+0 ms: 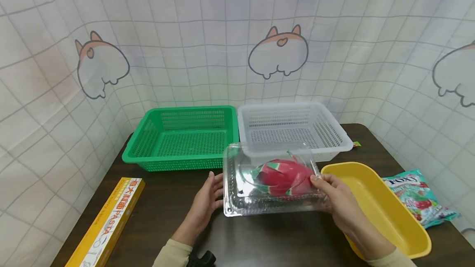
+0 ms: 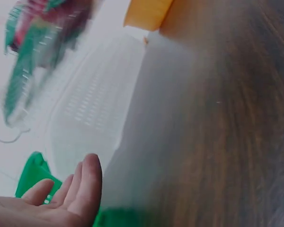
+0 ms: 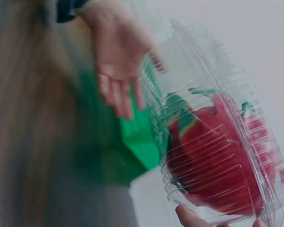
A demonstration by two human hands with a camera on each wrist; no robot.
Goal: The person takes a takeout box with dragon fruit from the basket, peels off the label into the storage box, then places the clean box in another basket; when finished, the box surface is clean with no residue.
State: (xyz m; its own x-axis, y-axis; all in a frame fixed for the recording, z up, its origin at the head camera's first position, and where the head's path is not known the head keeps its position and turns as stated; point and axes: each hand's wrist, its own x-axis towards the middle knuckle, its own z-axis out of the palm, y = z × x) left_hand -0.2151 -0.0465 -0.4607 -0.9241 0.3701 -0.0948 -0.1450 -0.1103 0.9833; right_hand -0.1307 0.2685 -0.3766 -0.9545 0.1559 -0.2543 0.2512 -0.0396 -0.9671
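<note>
My right hand grips the right side of a clear plastic clamshell box, thumb on top. Inside lies a pink-red dragon fruit with green-tipped scales; the right wrist view shows the dragon fruit through the box's ribbed wall. Held up over the table, the box overlaps the front of the white basket in the head view. My left hand is at the box's left edge, fingers extended and palm turned toward it. In the left wrist view the left hand has nothing in its fingers.
A green basket and a white basket stand side by side at the back. At the left lies a yellow pasta box. On the right are a yellow tray and a Foxs candy bag. The table is dark wood.
</note>
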